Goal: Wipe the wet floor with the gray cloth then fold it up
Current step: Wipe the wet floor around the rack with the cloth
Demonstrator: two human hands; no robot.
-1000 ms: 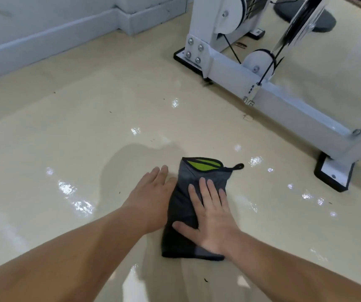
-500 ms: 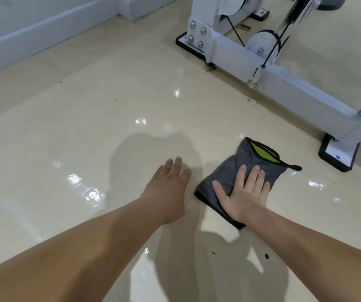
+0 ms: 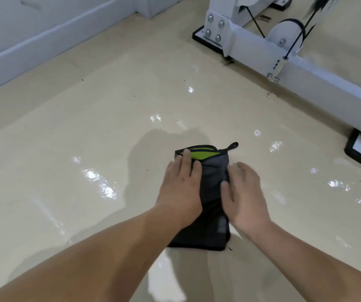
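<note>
Closest in, two bare forearms reach down to the floor (image 3: 88, 138), and the gray cloth (image 3: 212, 192) lies flat on it right between them, a narrow folded bundle with its near edge dark and square. The left hand (image 3: 179, 188) lies flat on the cloth's left side, fingers straight, gripping nothing, just pressing. The right hand (image 3: 245, 192) is spread out too, thumb on the cloth's right edge, and the fingers look to rest on the floor just beside it. At the far end a green lining (image 3: 203, 154) peeks out under the left fingertips, and a small black loop (image 3: 233, 146) sticks out past the corner.

Beyond that, wet patches (image 3: 101, 184) glint left and right of the cloth, so the wiping looks unfinished to me. Here's the danger: that floor is slick, and flat palms on a damp bundle could skate, letting the layers slide apart and the fold open. Push unevenly and the cloth bunches, leaving streaks.

Further off sits a white machine frame (image 3: 317, 83) with a black foot (image 3: 358, 151); a wide sweep could snag there. A baseboard (image 3: 44, 40) runs along the back.
</note>
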